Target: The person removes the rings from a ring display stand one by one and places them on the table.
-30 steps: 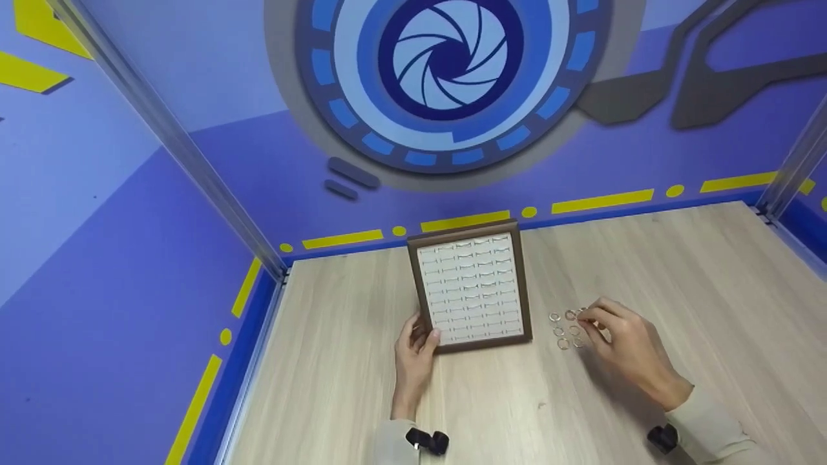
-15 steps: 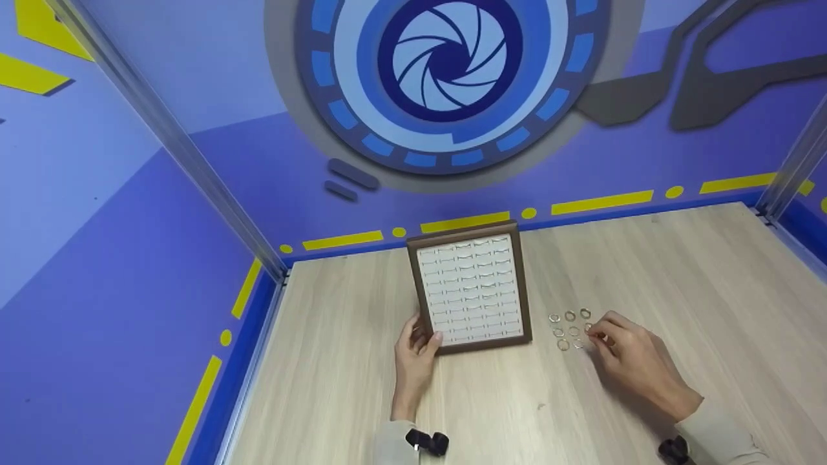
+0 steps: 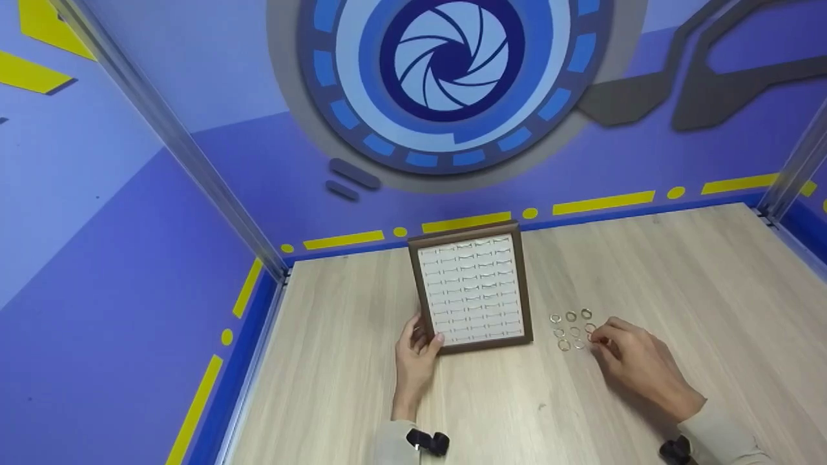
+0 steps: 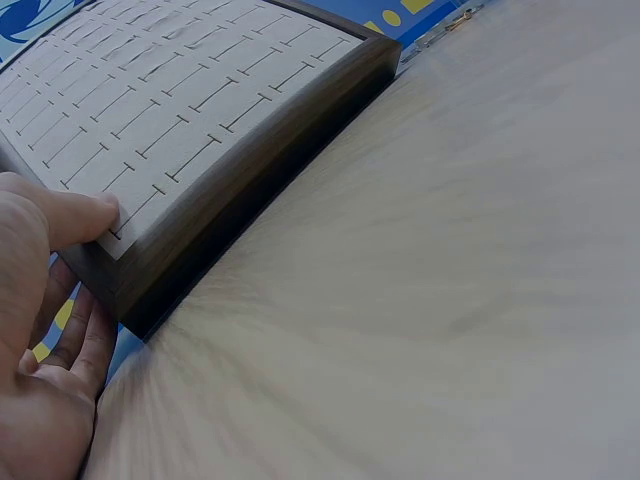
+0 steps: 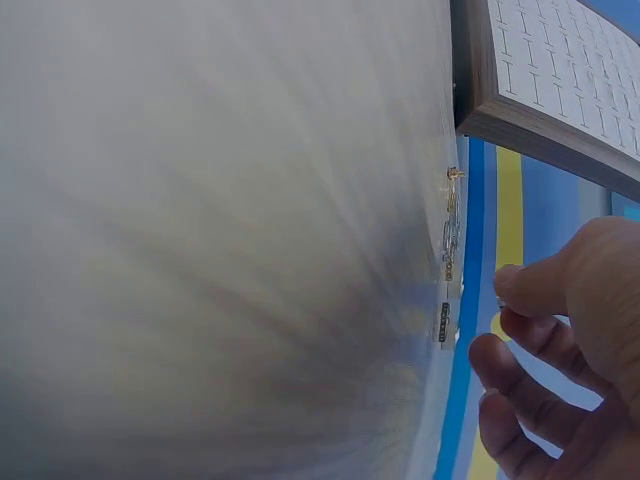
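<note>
My left hand (image 3: pixel 415 365) grips the lower left corner of a brown-framed ring display board (image 3: pixel 470 284), its thumb on the white front and its fingers behind. The board stands tilted back on the table, with rows of slots; several in the upper middle and right seem to carry rings. To the right of it, several loose rings (image 3: pixel 571 316) lie in neat rows. My right hand (image 3: pixel 636 358) is at their right side, fingertips beside a gold-toned ring (image 3: pixel 590 328). In the right wrist view thumb and index finger (image 5: pixel 530 322) pinch together over a tiny glint, mostly hidden.
The pale wood table (image 3: pixel 323 361) meets blue-purple printed walls (image 3: pixel 245 181) at the back and left. Metal posts (image 3: pixel 213 187) stand at the corners. Both wrists wear small black devices (image 3: pixel 428 442).
My right hand has shifted slightly right and toward me, uncovering the ring at the far right of the back row. My left hand and the display board stay put.
</note>
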Demonstrator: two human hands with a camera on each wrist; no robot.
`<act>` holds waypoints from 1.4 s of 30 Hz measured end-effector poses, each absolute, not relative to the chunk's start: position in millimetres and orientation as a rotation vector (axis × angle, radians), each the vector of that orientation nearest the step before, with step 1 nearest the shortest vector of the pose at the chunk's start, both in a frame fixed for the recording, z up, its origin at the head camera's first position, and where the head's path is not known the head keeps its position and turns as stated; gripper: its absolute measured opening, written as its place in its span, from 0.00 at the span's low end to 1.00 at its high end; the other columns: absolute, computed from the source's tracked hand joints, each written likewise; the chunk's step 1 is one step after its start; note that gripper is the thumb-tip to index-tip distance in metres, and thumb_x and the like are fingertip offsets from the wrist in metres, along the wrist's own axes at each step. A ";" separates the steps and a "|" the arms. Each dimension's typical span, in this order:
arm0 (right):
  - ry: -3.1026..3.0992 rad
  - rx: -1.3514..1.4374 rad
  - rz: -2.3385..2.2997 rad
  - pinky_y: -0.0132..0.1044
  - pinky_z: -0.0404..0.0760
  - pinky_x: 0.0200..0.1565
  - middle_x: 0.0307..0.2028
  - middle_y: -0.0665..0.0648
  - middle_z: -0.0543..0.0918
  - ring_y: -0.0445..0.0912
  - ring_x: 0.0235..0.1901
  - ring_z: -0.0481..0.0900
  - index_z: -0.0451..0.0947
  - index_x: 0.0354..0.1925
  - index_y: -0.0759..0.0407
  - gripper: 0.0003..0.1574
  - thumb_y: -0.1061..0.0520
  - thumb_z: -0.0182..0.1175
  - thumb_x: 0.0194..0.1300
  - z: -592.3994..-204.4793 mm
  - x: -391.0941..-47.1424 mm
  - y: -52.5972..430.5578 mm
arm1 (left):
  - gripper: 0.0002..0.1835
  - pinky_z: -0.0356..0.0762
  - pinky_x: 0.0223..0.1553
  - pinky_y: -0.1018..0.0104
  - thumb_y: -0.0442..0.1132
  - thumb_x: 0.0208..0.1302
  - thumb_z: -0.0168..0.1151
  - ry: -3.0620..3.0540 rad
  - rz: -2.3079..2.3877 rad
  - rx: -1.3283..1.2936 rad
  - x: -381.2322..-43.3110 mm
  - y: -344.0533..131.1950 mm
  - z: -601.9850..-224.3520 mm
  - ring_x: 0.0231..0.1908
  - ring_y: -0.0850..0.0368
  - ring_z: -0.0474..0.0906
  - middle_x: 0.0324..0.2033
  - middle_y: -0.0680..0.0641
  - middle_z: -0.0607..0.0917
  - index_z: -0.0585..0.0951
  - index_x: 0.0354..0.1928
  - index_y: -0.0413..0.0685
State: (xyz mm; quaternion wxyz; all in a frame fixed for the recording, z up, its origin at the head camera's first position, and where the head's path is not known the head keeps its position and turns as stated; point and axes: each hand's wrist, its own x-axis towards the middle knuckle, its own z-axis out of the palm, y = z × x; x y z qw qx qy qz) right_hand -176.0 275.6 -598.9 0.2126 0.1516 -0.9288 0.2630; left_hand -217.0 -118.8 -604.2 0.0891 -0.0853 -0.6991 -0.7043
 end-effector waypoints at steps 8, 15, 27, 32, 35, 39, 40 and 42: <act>-2.631 0.408 0.727 0.32 0.73 0.22 0.29 0.41 0.79 0.35 0.25 0.72 0.86 0.32 0.53 0.08 0.63 0.75 0.54 -599.5 -176.5 276.4 | 0.33 0.74 0.62 0.40 0.25 0.61 0.67 -2.067 -2.126 -0.223 -216.1 -120.5 -605.3 0.56 0.36 0.75 0.55 0.34 0.78 0.69 0.69 0.36; -2.709 0.386 0.720 0.32 0.72 0.22 0.27 0.42 0.78 0.36 0.24 0.72 0.86 0.32 0.52 0.08 0.63 0.73 0.54 -599.2 -177.2 276.8 | 0.33 0.78 0.59 0.44 0.23 0.61 0.66 -2.025 -2.143 -0.246 -216.2 -119.7 -606.3 0.55 0.35 0.76 0.54 0.32 0.78 0.69 0.68 0.35; -2.779 0.351 0.771 0.34 0.73 0.23 0.27 0.45 0.79 0.38 0.24 0.72 0.87 0.33 0.53 0.11 0.67 0.69 0.53 -601.5 -180.7 280.9 | 0.33 0.76 0.60 0.41 0.23 0.61 0.65 -2.050 -2.111 -0.249 -215.8 -118.4 -603.5 0.54 0.36 0.76 0.53 0.32 0.79 0.68 0.69 0.34; -2.807 0.335 0.799 0.33 0.73 0.24 0.28 0.45 0.79 0.39 0.25 0.72 0.87 0.34 0.54 0.10 0.67 0.68 0.54 -602.0 -181.9 281.8 | 0.32 0.77 0.60 0.41 0.23 0.62 0.65 -2.071 -2.077 -0.240 -214.4 -116.9 -603.0 0.55 0.35 0.76 0.54 0.33 0.78 0.68 0.68 0.34; -2.814 0.332 0.808 0.32 0.73 0.23 0.28 0.45 0.78 0.39 0.25 0.72 0.87 0.34 0.54 0.10 0.67 0.68 0.54 -601.3 -183.2 282.2 | 0.32 0.77 0.60 0.42 0.24 0.62 0.65 -2.073 -2.083 -0.233 -214.8 -117.2 -603.5 0.56 0.35 0.75 0.54 0.33 0.78 0.69 0.68 0.35; -2.829 0.330 0.820 0.31 0.72 0.22 0.27 0.45 0.78 0.39 0.24 0.71 0.86 0.34 0.55 0.09 0.67 0.67 0.55 -600.3 -184.6 282.6 | 0.32 0.75 0.62 0.42 0.24 0.63 0.65 -2.077 -2.110 -0.216 -218.5 -117.7 -610.9 0.57 0.34 0.74 0.55 0.33 0.77 0.69 0.68 0.36; -2.832 0.328 0.827 0.30 0.72 0.22 0.27 0.45 0.78 0.39 0.24 0.71 0.87 0.34 0.55 0.10 0.68 0.67 0.55 -600.1 -184.9 282.7 | 0.32 0.75 0.62 0.42 0.25 0.63 0.65 -2.082 -2.110 -0.208 -220.4 -117.7 -615.2 0.58 0.34 0.74 0.56 0.33 0.77 0.68 0.69 0.37; -2.835 0.337 0.846 0.30 0.72 0.22 0.27 0.46 0.78 0.38 0.24 0.71 0.87 0.34 0.56 0.09 0.68 0.66 0.56 -600.2 -185.5 282.6 | 0.32 0.76 0.62 0.44 0.25 0.64 0.64 -2.091 -2.111 -0.185 -223.4 -117.5 -622.7 0.58 0.35 0.74 0.56 0.34 0.76 0.68 0.69 0.38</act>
